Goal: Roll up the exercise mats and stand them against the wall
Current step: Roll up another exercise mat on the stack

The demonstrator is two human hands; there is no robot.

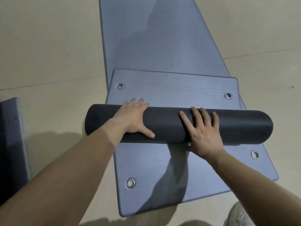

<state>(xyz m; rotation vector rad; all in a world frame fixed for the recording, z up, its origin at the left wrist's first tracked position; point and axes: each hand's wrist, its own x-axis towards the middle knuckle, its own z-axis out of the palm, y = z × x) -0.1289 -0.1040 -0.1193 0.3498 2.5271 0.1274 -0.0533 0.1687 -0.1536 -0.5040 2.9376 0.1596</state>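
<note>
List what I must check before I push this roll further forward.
1. Left hand pressed flat on the roll: ok.
2. Right hand flat on the roll, fingers spread: ok.
3. Unrolled flap beyond the roll lies flat, nothing on it: ok.
4. Lower mat under the roll lies flat: ok.
5. Roll ends flush, layers not stepping out: cannot tell; neither end face shows.
6. Wall to stand the roll against: cannot tell; none in view.
</note>
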